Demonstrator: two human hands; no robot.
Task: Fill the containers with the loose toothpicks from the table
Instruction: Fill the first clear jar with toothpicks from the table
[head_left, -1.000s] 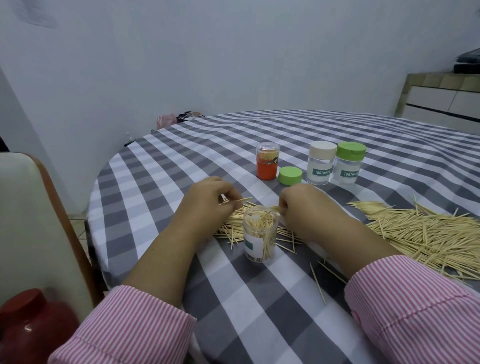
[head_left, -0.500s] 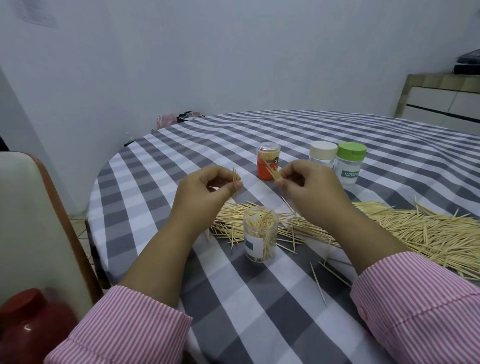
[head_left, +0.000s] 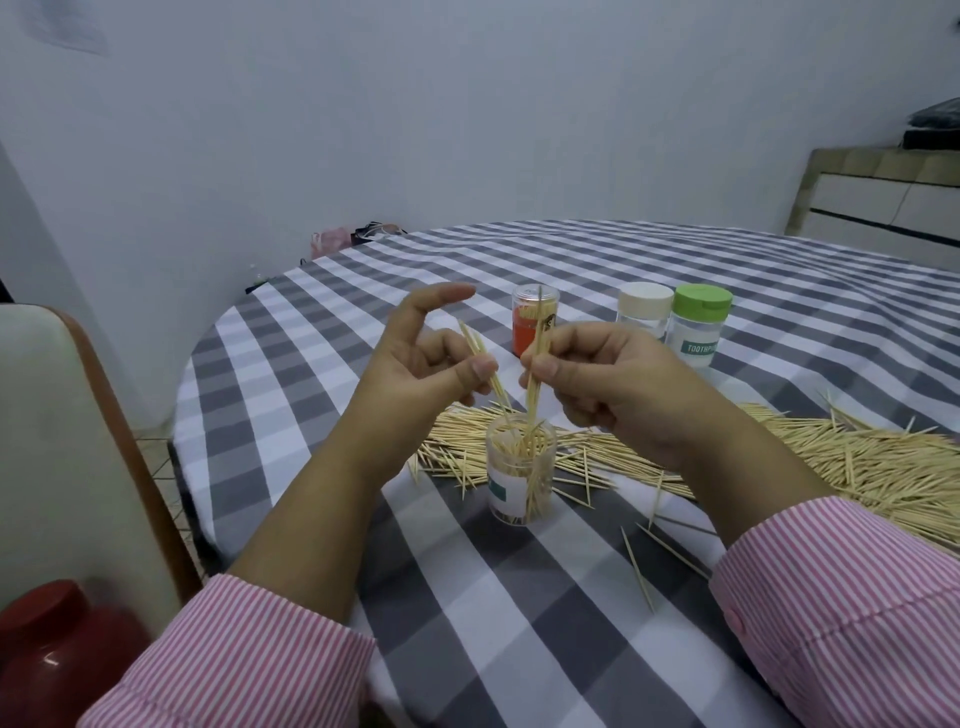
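Round table w/ grey-white checked cloth (head_left: 571, 623), pale wall behind; both hands feeding toothpicks into the open clear container (head_left: 521, 475).

The open clear container is standing upright near the table's front edge, partly filled w/ toothpicks, white label facing front-left. Left hand (head_left: 421, 364) is hovering just above-left of it, thumb & middle fingers pinching a few toothpicks (head_left: 480, 364) angled down toward its mouth, index finger sticking out straight. Right hand (head_left: 613, 384) is just above-right, thumb & fingers pinching a small bundle (head_left: 535, 374) whose tips are reaching into the mouth. Loose toothpick pile (head_left: 831, 457) is lying behind the container & spreading far right; a few strays front-right of it. Further back: orange container (head_left: 530, 332), uncapped, then cream-lidded jar (head_left: 644, 312) & green-lidded jar (head_left: 698, 327) touching each other, back-right.
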